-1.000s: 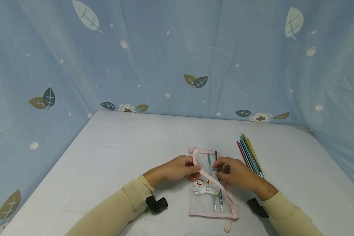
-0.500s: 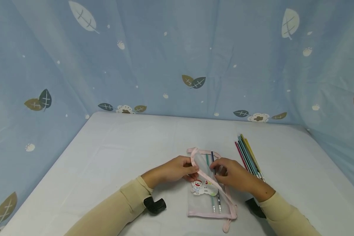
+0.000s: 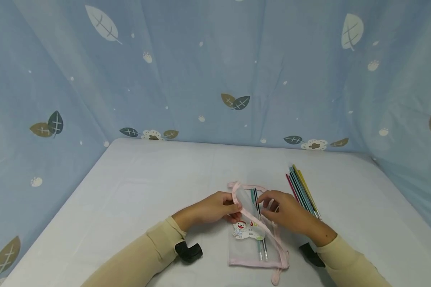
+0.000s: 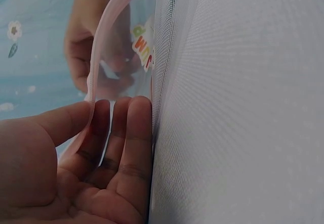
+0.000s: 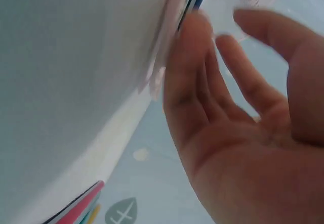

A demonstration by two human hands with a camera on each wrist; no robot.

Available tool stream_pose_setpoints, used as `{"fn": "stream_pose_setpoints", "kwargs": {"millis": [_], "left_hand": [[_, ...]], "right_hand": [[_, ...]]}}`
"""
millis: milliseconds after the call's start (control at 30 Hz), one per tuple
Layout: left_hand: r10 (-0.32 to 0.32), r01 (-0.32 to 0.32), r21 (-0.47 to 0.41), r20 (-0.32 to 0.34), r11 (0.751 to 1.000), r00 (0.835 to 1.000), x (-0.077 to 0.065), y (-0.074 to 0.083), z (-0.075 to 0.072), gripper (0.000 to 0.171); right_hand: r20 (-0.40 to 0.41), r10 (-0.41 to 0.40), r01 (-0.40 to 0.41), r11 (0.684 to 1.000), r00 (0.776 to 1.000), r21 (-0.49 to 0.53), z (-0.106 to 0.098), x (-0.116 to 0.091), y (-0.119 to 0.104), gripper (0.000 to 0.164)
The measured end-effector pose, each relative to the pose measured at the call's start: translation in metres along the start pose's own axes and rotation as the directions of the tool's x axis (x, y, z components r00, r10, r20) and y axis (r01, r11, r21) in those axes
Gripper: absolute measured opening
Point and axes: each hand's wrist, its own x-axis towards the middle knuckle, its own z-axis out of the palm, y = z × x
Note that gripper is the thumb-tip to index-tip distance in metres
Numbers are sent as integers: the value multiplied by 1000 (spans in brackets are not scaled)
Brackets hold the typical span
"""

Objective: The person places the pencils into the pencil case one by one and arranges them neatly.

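A clear mesh pouch (image 3: pixel 238 252) with pink trim and a cartoon label (image 3: pixel 248 231) lies in front of me, its upper flap lifted. My left hand (image 3: pixel 213 207) pinches the pink edge (image 4: pixel 96 57) between thumb and forefinger; in the left wrist view its other fingers lie behind the flap. Inside the pouch, a dark pencil (image 3: pixel 256 201) and a teal pencil (image 3: pixel 252 195) lie side by side. My right hand (image 3: pixel 285 209) is at the opening, fingertips right by the dark pencil. In the right wrist view its thumb (image 5: pixel 273 32) stands apart from loosely bent fingers.
A bundle of several pencils (image 3: pixel 302 191), red, teal and yellow, lies on the white table (image 3: pixel 165 171) behind the right hand. A blue leaf-print curtain (image 3: pixel 201 71) encloses the back and sides. A pink strap (image 3: pixel 276 276) hangs off the pouch's near right corner.
The dark pencil has shifted left and slightly nearer, up against the teal one. The right fingers have come away from around it. My left hand keeps its hold on the flap.
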Motion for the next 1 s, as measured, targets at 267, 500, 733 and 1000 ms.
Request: {"fn": "stream_pose_setpoints", "kwargs": {"millis": [267, 500, 733, 1000], "left_hand": [[8, -8, -10, 4, 1000, 1000, -1, 0, 0, 20], [2, -2, -11, -7, 1000, 1000, -3, 1, 1, 20], [0, 0, -9, -5, 1000, 1000, -4, 0, 1, 20], [5, -5, -7, -10, 1000, 1000, -3, 0, 1, 20]], "right_hand": [[-220, -20, -2, 995, 975, -100, -7, 0, 0, 25], [-278, -27, -17, 988, 960, -155, -12, 2, 5, 30], [-300, -5, -50, 983, 954, -176, -18, -2, 10, 43], [-275, 57, -107, 980, 960, -167, -28, -4, 17, 54]]}}
